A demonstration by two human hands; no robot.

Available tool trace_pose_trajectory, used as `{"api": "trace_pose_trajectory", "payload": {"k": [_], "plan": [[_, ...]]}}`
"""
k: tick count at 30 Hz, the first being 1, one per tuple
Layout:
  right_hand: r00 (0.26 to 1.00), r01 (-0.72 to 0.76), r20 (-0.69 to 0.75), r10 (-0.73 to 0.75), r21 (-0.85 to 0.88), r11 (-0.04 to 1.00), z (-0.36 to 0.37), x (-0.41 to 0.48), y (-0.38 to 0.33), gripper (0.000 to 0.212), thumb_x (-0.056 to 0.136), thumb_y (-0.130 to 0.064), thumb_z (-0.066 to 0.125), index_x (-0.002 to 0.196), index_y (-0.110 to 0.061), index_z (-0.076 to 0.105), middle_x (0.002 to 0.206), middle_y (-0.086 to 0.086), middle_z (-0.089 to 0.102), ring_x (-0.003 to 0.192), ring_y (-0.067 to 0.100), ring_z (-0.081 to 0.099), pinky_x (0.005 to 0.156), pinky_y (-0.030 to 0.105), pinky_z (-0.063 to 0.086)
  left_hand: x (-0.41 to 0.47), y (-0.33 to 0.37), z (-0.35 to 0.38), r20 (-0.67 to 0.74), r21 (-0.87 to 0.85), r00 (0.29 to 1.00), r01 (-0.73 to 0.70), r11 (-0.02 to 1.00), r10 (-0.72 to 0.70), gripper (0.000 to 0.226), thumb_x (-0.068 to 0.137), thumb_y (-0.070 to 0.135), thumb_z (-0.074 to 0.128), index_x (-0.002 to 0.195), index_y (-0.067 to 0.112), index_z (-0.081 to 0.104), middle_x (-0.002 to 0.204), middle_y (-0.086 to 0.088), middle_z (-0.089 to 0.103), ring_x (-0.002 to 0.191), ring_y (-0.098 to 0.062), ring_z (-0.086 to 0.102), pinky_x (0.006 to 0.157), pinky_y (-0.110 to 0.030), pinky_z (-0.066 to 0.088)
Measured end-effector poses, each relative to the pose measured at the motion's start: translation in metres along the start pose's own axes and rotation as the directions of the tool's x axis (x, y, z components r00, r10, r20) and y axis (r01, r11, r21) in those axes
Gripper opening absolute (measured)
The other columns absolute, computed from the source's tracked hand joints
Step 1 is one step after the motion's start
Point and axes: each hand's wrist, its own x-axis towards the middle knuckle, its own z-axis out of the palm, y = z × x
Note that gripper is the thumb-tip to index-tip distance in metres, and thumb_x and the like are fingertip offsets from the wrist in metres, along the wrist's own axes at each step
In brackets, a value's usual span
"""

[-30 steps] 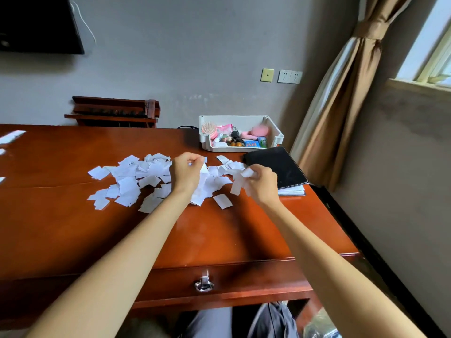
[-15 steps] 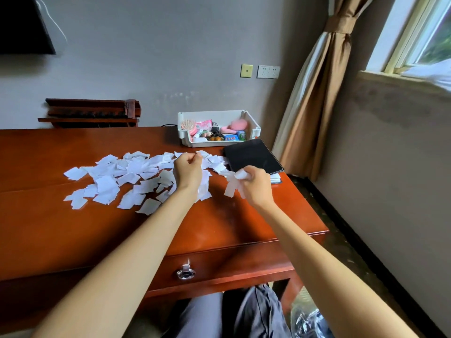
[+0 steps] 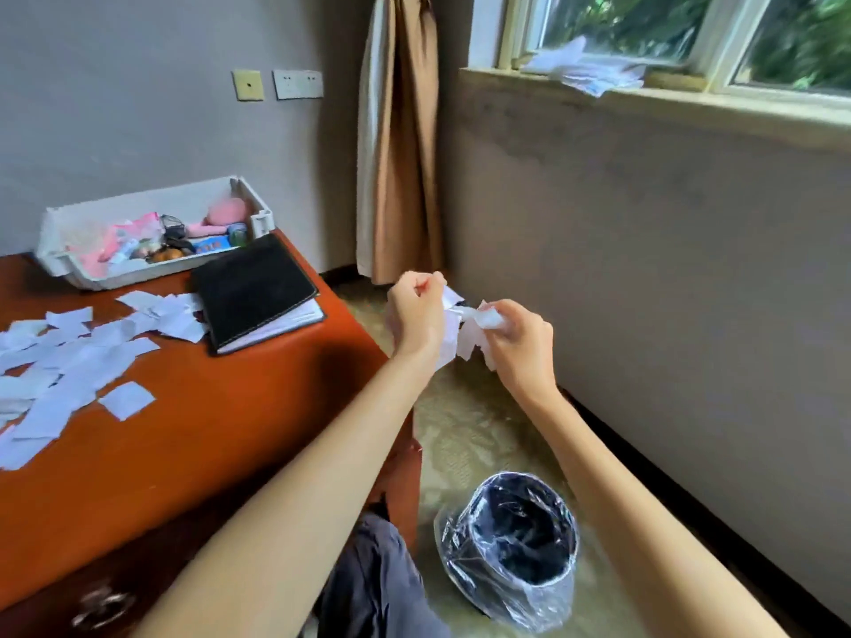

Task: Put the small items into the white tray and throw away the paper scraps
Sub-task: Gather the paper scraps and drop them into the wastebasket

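Past the desk's (image 3: 207, 430) edge, left hand (image 3: 414, 315) and right hand (image 3: 520, 343) both pinch paper scraps (image 3: 469, 336), the bin (image 3: 520, 531) below at five o'clock; the white tray (image 3: 138, 198) at ten o'clock holds small items (image 3: 221, 211), many loose scraps (image 3: 78, 361) await.

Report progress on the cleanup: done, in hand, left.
Done: small items lie in the white tray. In hand: left hand and right hand grip a bunch of scraps past the desk edge, not yet in the bin. Left: loose scraps on the desk.
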Motion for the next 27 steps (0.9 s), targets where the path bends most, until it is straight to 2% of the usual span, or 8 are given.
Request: {"api": "trace_pose_trajectory", "payload": {"k": [5,8,12,15,18,22,25,27], "plan": [[0.989,-0.146,-0.011,0.145,-0.112,0.983,-0.038,-0.023,0.102,0.022,0.075,0.012,0.045,0.08,0.001,0.063,0.075,0.014,0.068,0.072,0.03,0.061,0.062,0.032,0.045,-0.03,-0.069,0.091,0.166,0.07,0.971,0.162,0.984,-0.172,0.025,0.088,0.013,0.054,0.063,0.016,0.052,0.066,0.002,0.054,0.074,-0.021,0.052,0.076,-0.036,0.05],[0.969,-0.245,-0.017,0.246,-0.173,0.954,-0.041,-0.035,0.152,0.027,0.08,0.009,0.044,0.091,-0.001,0.066,0.088,0.012,0.07,0.077,0.023,0.058,0.064,0.027,0.04,-0.041,-0.116,0.116,0.19,0.191,0.942,0.241,0.952,-0.277,0.029,0.087,0.013,0.053,0.059,0.018,0.047,0.063,0.004,0.052,0.073,-0.021,0.05,0.077,-0.039,0.051],[0.93,-0.343,0.034,0.367,-0.288,0.894,-0.026,-0.056,0.222,0.026,0.083,0.004,0.044,0.097,-0.001,0.065,0.093,0.013,0.07,0.085,0.029,0.061,0.067,0.025,0.038,-0.048,-0.19,0.138,0.182,0.373,0.891,0.33,0.867,-0.417,0.023,0.089,0.013,0.051,0.067,0.011,0.052,0.088,-0.015,0.067,0.083,-0.03,0.058,0.079,-0.037,0.05],[0.863,-0.442,0.089,0.497,-0.343,0.829,-0.011,-0.069,0.265,0.023,0.082,0.004,0.044,0.094,0.002,0.063,0.092,0.018,0.069,0.088,0.036,0.06,0.069,0.033,0.041,-0.048,-0.231,0.143,0.177,0.485,0.858,0.349,0.802,-0.481,0.019,0.093,0.013,0.049,0.079,0.005,0.061,0.095,-0.016,0.065,0.089,-0.028,0.057,0.074,-0.03,0.042],[0.795,-0.5,0.147,0.588,-0.391,0.773,0.005,-0.077,0.302,0.014,0.078,0.006,0.043,0.077,0.003,0.056,0.085,0.024,0.067,0.084,0.042,0.058,0.067,0.039,0.043,-0.043,-0.27,0.155,0.154,0.574,0.818,0.383,0.724,-0.554,0.024,0.093,0.012,0.049,0.097,-0.006,0.065,0.106,-0.021,0.067,0.101,-0.033,0.061,0.083,-0.035,0.047],[0.679,-0.566,0.202,0.706,-0.468,0.679,0.025,-0.08,0.348,0.018,0.079,0.007,0.042,0.069,-0.004,0.051,0.087,0.028,0.065,0.084,0.042,0.057,0.062,0.03,0.029,-0.034,-0.325,0.173,0.141,0.664,0.738,0.423,0.616,-0.66,0.028,0.093,0.013,0.048,0.1,-0.009,0.063,0.111,-0.025,0.065,0.106,-0.037,0.06,0.086,-0.038,0.048],[0.602,-0.615,0.199,0.773,-0.501,0.608,0.04,-0.084,0.381,0.035,0.08,0.007,0.039,0.054,-0.014,0.03,0.071,0.023,0.051,0.071,0.039,0.045,0.061,0.029,0.028,-0.031,-0.366,0.183,0.094,0.709,0.656,0.485,0.513,-0.749,0.029,0.094,0.008,0.044,0.105,-0.015,0.059,0.115,-0.029,0.063,0.111,-0.039,0.059,0.087,-0.041,0.048],[0.551,-0.656,0.185,0.814,-0.507,0.559,0.05,-0.085,0.399,0.036,0.082,0.006,0.038,0.054,-0.015,0.03,0.07,0.018,0.048,0.068,0.033,0.04,0.061,0.028,0.029,-0.028,-0.388,0.188,0.05,0.728,0.589,0.531,0.433,-0.806,0.031,0.096,0.006,0.042,0.116,-0.012,0.056,0.124,-0.023,0.06,0.117,-0.034,0.057,0.092,-0.038,0.048]]}}
